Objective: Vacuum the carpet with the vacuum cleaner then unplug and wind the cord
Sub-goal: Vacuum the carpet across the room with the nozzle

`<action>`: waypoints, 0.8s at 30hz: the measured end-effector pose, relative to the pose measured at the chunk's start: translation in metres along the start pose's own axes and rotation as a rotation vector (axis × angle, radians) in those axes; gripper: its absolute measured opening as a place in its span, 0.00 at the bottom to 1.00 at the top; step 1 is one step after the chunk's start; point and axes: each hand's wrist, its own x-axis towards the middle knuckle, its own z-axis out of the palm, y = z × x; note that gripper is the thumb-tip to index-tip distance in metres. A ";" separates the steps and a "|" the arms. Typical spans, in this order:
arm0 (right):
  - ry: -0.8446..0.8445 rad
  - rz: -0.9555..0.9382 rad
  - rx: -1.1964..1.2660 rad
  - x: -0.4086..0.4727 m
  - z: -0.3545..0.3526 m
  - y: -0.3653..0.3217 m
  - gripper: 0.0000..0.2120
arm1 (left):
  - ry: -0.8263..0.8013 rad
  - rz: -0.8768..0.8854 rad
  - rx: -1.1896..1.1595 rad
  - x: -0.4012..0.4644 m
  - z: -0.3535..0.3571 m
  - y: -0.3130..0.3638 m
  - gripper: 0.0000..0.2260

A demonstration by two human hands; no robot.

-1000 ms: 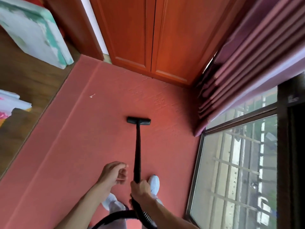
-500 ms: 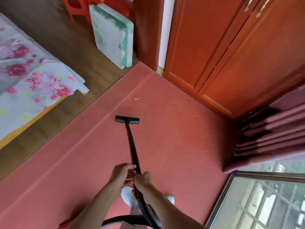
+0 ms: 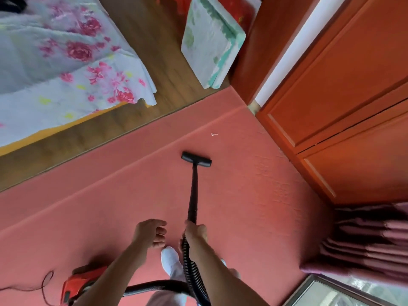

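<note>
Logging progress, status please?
Right hand grips black vacuum wand; left hand open. Nozzle on red carpet. White scrap ahead.

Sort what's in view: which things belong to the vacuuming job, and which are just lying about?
Job: vacuum wand, floor nozzle, hose, red vacuum body, cord, carpet, right hand.
Lying about: floral bedsheet, folded mat, curtain, wardrobe.
</note>
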 end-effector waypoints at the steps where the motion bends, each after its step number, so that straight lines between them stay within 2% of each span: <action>1: -0.029 0.015 0.040 0.002 0.003 -0.010 0.12 | 0.000 -0.018 -0.011 0.004 0.000 0.006 0.06; 6: -0.024 0.004 0.155 0.022 0.013 -0.073 0.09 | -0.006 -0.016 -0.041 0.013 0.014 0.041 0.09; 8: -0.017 0.011 0.184 0.035 0.019 -0.096 0.12 | -0.008 -0.011 -0.035 0.016 0.021 0.055 0.09; 11: -0.059 -0.020 0.199 0.093 0.034 -0.119 0.12 | 0.007 -0.004 -0.037 0.023 0.029 0.077 0.09; 14: 0.037 0.046 0.143 0.071 0.032 -0.173 0.10 | 0.056 0.032 -0.051 0.031 0.033 0.099 0.07; 16: 0.009 0.077 0.124 0.071 0.040 -0.194 0.07 | 0.092 0.038 -0.071 0.037 0.036 0.111 0.07; 21: -0.079 0.145 0.161 0.065 0.067 -0.201 0.10 | 0.087 0.105 -0.056 0.047 0.042 0.144 0.07; 24: -0.081 0.085 0.149 0.075 0.075 -0.217 0.13 | 0.073 0.184 -0.072 0.047 0.038 0.158 0.07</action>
